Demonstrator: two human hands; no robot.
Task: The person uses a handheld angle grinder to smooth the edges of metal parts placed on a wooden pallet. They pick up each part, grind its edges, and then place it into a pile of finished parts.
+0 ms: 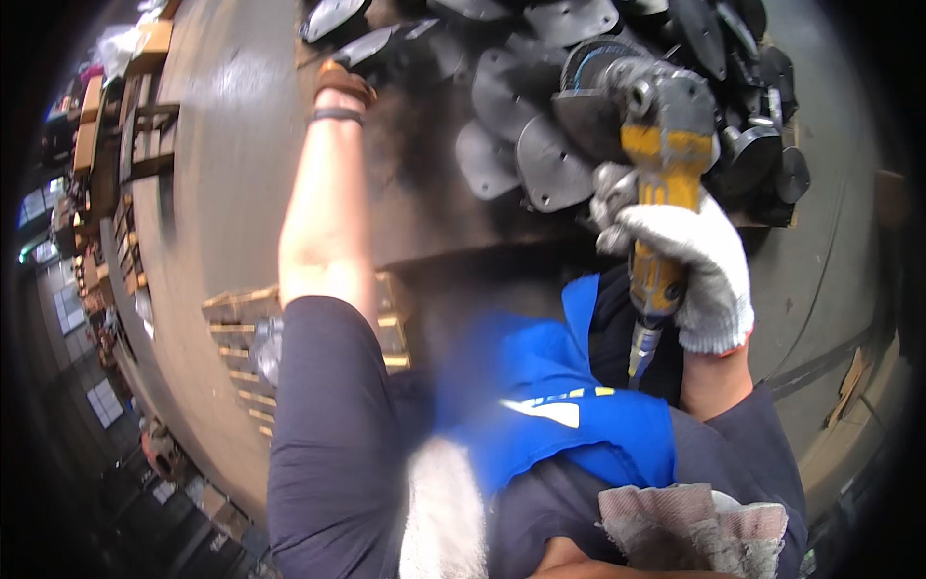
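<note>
My right hand [690,256], in a white knit glove, is wrapped round the yellow body of an angle grinder [666,183]. The grinder's dark head and its disc [593,68] point away from me, over a heap of flat grey metal plates [555,164]. Its hose end hangs toward my apron. Stretched far forward, my left hand [344,82] wears a brown-orange glove and meets the near end of a metal plate [371,45]. The fingers of that hand are mostly hidden, so its grip does not show.
The plates lie on a dark work surface [415,193], with more heaped at the far right. A wooden pallet [241,314] lies on the floor at the left. Boxes [154,43] and shelving line the far left. A blue apron [569,415] covers my front.
</note>
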